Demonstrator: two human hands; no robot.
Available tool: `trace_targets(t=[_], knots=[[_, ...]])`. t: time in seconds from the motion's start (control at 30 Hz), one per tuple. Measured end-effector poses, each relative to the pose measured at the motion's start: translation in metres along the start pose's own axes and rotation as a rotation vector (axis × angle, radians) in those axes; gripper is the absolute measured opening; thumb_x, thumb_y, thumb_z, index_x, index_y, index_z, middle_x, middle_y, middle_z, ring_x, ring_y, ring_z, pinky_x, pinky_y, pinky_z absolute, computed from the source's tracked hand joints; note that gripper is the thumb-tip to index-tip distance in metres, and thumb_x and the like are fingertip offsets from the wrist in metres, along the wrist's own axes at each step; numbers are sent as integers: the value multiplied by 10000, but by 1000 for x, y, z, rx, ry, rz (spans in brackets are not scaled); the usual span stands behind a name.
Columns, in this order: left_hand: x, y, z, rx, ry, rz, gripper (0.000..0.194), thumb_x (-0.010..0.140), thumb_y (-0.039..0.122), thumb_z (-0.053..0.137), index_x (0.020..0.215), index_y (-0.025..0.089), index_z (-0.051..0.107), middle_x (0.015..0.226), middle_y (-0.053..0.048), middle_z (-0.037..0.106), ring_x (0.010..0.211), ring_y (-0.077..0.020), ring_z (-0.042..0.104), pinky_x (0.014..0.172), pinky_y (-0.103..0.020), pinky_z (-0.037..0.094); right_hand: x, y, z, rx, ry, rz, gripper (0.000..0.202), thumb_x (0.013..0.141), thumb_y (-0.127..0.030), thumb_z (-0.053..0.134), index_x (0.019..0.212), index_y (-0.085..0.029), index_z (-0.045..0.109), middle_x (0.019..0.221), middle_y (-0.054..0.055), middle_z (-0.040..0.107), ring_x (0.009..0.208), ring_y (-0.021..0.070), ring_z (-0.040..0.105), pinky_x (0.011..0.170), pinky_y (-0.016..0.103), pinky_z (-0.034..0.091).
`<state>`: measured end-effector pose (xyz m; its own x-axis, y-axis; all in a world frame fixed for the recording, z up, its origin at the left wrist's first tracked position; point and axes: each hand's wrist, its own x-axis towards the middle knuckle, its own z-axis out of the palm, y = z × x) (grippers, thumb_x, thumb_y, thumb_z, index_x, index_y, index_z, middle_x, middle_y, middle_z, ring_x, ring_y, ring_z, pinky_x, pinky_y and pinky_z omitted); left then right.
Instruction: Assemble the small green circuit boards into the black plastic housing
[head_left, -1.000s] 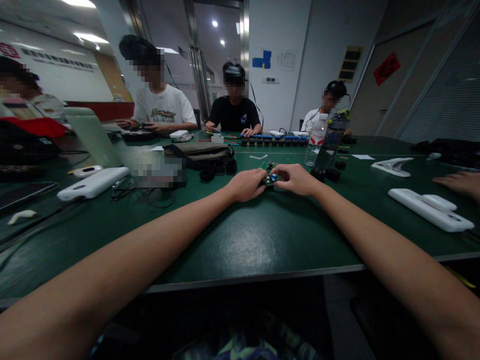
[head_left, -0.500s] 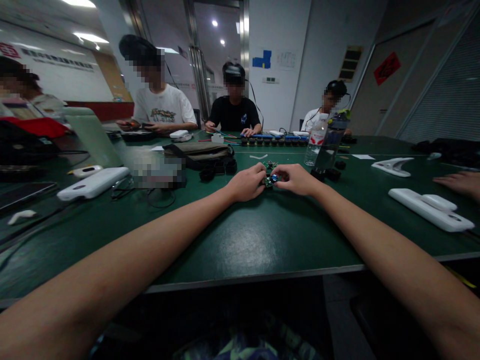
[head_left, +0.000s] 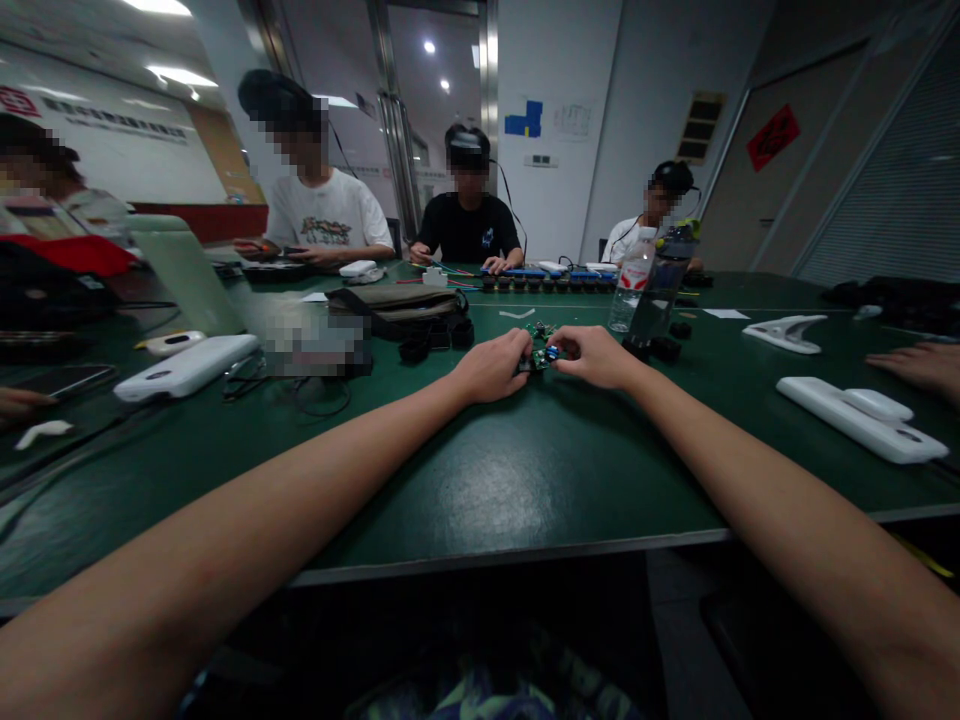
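Observation:
Between my two hands, just above the green table [head_left: 480, 480], is a small green circuit-board piece [head_left: 538, 360] with a blue part [head_left: 553, 353] on its right side. My left hand [head_left: 496, 364] is closed on the board piece from the left. The fingers of my right hand [head_left: 589, 357] pinch the blue part. More small green pieces [head_left: 540, 330] lie on the table just beyond my hands. Fine detail of the pieces is too small to make out.
Farther back lie a brown bag [head_left: 405, 303] and a row of black-and-blue parts [head_left: 547, 283]. Bottles [head_left: 634, 280] stand behind my right hand. White devices [head_left: 859, 415] lie right, a power bank [head_left: 187, 367] left. Several people sit around the table.
The piece between my hands has shifted and turned slightly, with the blue part a little farther right. Another person's hand has appeared at the far left edge by the phone.

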<state>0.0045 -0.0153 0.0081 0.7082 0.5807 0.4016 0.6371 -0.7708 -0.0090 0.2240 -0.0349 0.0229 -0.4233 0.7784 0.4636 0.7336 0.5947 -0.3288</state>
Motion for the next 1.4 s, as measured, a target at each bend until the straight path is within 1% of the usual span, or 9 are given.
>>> trace_targets(t=[0.13, 0.23, 0.33, 0.5, 0.67, 0.87, 1.03, 1.17, 1.4], knots=[[0, -3, 4, -19, 15, 28, 408, 838, 231, 564, 1233, 181, 475, 1183, -111, 578, 1068, -248, 624, 917, -363, 535, 0, 1, 0, -12, -5, 35, 212, 724, -176, 693, 934, -156, 707, 809, 19, 680, 697, 143, 561, 687, 256, 394], [1, -4, 5, 22, -1, 51, 387, 851, 242, 556, 1230, 172, 519, 1205, -120, 556, 1088, -255, 619, 935, -370, 537, 0, 2, 1, -17, -16, 38, 220, 720, -167, 688, 940, -160, 702, 815, 17, 687, 697, 140, 565, 682, 249, 391], [2, -4, 4, 52, -33, 44, 367, 858, 251, 548, 1215, 163, 550, 1207, -123, 549, 1070, -257, 624, 928, -374, 543, 0, 4, 2, -21, -26, 36, 223, 710, -164, 691, 932, -162, 696, 817, 14, 692, 693, 137, 566, 673, 241, 390], [1, -1, 2, 69, -47, 23, 369, 874, 274, 533, 1226, 165, 544, 1217, -121, 556, 1057, -256, 634, 903, -368, 550, -1, 2, 0, -19, -46, 51, 217, 703, -162, 687, 920, -163, 684, 825, 17, 702, 696, 142, 583, 672, 240, 408], [0, 0, 1, 48, -47, 21, 358, 880, 266, 529, 1224, 168, 536, 1203, -116, 592, 1093, -256, 633, 925, -362, 537, -2, -2, -1, 1, -64, 88, 228, 700, -156, 683, 928, -160, 675, 824, 20, 700, 704, 148, 607, 673, 243, 424], [2, -3, 3, 46, -58, 53, 390, 902, 282, 530, 1272, 159, 520, 1190, -120, 622, 1115, -261, 632, 944, -365, 517, -1, 0, -2, 26, -69, 51, 227, 698, -148, 685, 925, -159, 685, 818, 14, 696, 688, 138, 593, 681, 246, 424], [1, -6, 7, 61, -25, 87, 415, 951, 392, 519, 1317, 198, 509, 1186, -103, 629, 1083, -248, 644, 911, -354, 515, -2, -2, -3, 10, -84, 40, 288, 707, -126, 688, 991, -164, 714, 799, 0, 688, 679, 131, 583, 685, 246, 414], [1, -6, 7, 101, -6, 99, 429, 978, 468, 483, 1320, 212, 521, 1161, -98, 643, 1041, -241, 653, 877, -348, 510, -2, -3, -3, 7, -94, 39, 310, 711, -122, 699, 1017, -160, 722, 810, 3, 692, 678, 127, 581, 683, 245, 414], [2, -3, 4, 161, 8, 111, 428, 985, 497, 479, 1260, 183, 573, 1112, -112, 685, 1030, -256, 658, 875, -360, 495, -2, 0, 0, 35, -91, 19, 304, 707, -136, 723, 1009, -166, 724, 819, 1, 703, 675, 123, 585, 672, 239, 420]])
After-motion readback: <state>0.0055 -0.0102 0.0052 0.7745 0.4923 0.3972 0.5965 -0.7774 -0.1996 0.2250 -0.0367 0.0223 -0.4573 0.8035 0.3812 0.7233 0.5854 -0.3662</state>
